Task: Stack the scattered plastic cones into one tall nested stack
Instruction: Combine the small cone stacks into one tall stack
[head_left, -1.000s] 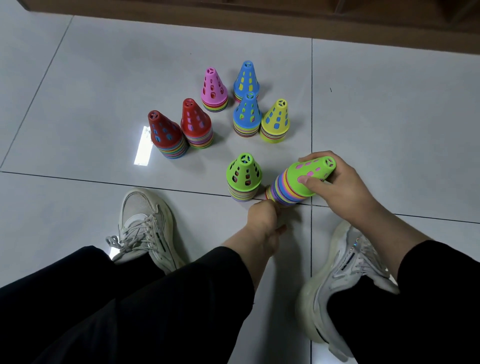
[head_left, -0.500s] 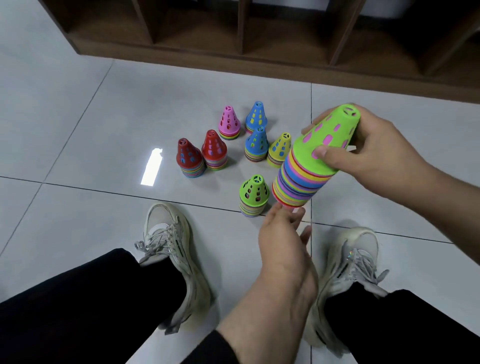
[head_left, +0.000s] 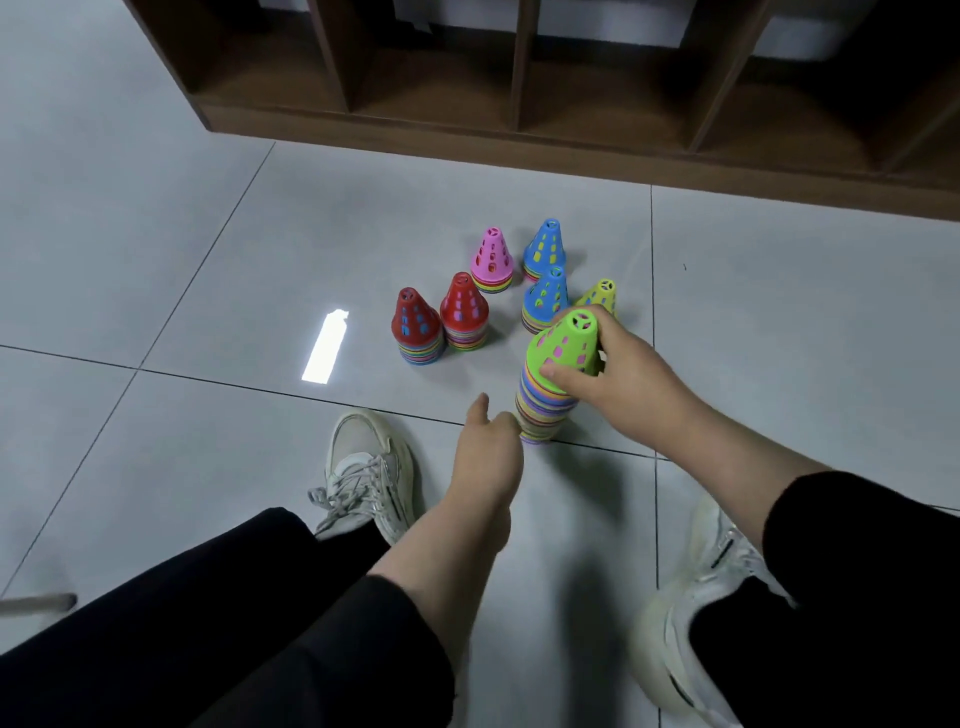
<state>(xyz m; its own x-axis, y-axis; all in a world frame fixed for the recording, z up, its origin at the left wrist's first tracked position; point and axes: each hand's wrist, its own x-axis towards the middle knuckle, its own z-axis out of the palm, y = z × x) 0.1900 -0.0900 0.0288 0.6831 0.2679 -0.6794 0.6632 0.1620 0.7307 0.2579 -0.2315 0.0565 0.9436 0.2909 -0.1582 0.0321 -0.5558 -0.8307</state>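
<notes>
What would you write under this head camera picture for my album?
Right hand grips the tall green-topped cone stack on the floor, left hand beside its base.

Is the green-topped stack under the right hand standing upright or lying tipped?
Upright. The green-topped stack stands with its base on the floor, green tip up; the right hand grips its top.

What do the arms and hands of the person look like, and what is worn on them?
Both hands, the left hand and the right hand, are bare: no gloves, rings or watch show. The forearms are bare too. Black sleeves are pushed up toward the elbows on both arms. No markings or logos are visible on the fabric.
</notes>
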